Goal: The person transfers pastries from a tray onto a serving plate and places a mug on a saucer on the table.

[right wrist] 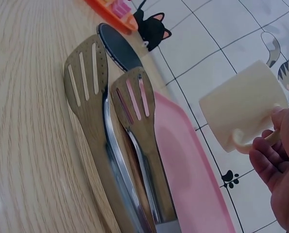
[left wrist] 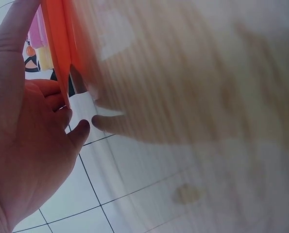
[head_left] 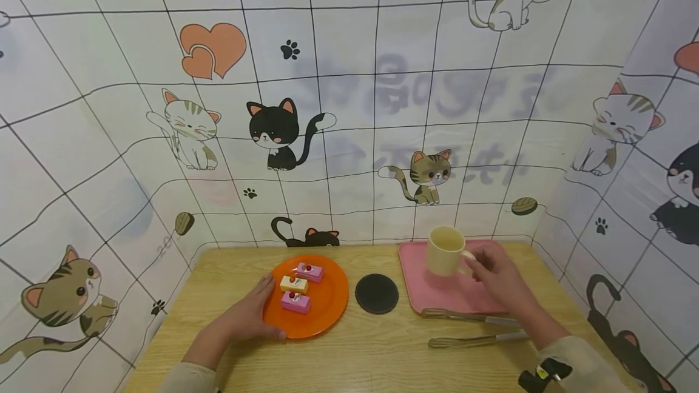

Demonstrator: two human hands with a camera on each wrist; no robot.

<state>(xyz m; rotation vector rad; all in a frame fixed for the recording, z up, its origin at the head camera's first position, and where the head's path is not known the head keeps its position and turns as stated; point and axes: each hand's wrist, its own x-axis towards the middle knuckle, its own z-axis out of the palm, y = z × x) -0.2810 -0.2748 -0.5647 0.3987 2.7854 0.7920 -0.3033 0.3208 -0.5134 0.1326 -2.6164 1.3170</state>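
Note:
My right hand (head_left: 494, 272) pinches the handle of a cream mug (head_left: 445, 251) and holds it upright. In the right wrist view the mug (right wrist: 246, 104) hangs above the pink tray (head_left: 412, 293), with wall showing between them. At the left, my left hand (head_left: 248, 314) lies against the rim of an orange plate (head_left: 330, 296), fingers along its left side and thumb at its front. On that plate sit two small pink cakes (head_left: 295, 303) and a yellow cake (head_left: 293, 285), each with a round topping. The left wrist view shows fingertips right at the plate's edge.
A round black coaster (head_left: 377, 293) lies between plate and tray. Two slotted metal utensils (right wrist: 93, 73) with pale handles lie at the tray's front edge, below my right forearm. Cat-patterned wall sheeting (head_left: 349, 108) encloses the wooden table (head_left: 349, 362) behind and at both sides.

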